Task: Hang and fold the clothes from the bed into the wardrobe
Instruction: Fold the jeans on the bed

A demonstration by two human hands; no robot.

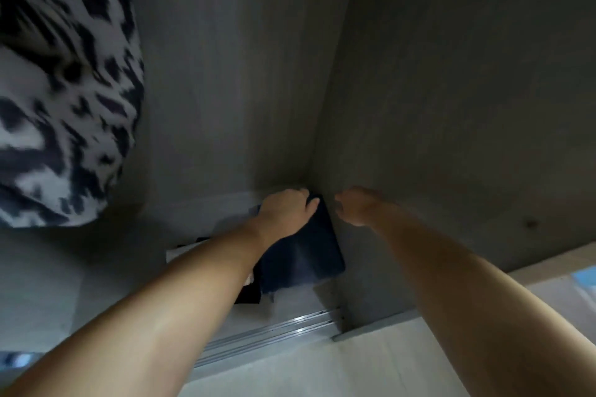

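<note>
We are reaching low into the wardrobe, right into its back corner. Our left hand lies on top of the dark folded cloth. Its fingers curl over the far edge of the cloth and hold it there. The cloth runs from under those fingers back toward us, along the side wall, and it sits on the wardrobe floor. Under its near edge we see other clothes, some white and some black, so it seems to top a small pile.

Our right hand is just beside the far end of the cloth, near the wall. Its fingers hang loose and hold nothing.

We think the cloth is soft, light and floppy. It will bend and come unfolded if we lift one corner. Better to press it flat or hold it with fingers under both sides.

A spotted black and white dress hangs well off to the left of our fingers. The shiny door track is closer to us than both hands.
</note>
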